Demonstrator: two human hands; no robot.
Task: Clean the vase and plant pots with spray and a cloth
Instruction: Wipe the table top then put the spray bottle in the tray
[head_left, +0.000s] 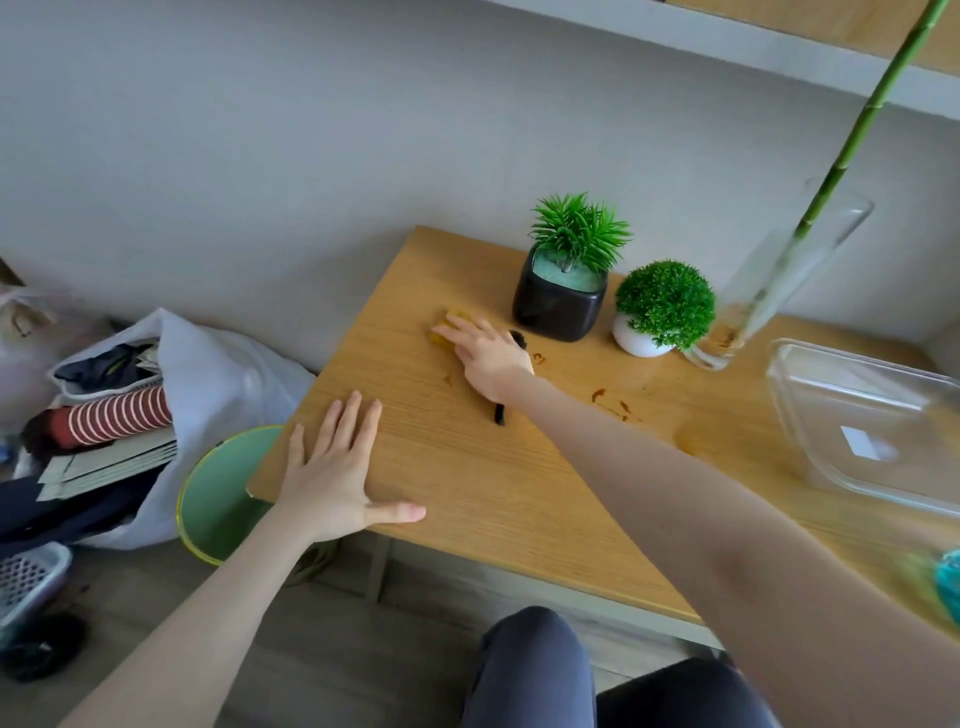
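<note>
Right hand (488, 356) flat on yellow cloth (448, 326) beside black pot (558, 306), left hand (332, 467) spread on table (519, 493), vase (769, 291) well right: risk of nudging pot, smearing brown stains (608, 400) wider.

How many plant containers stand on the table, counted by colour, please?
Black pot: 1
White pot: 1
Clear glass vase: 1
Total: 3
</note>
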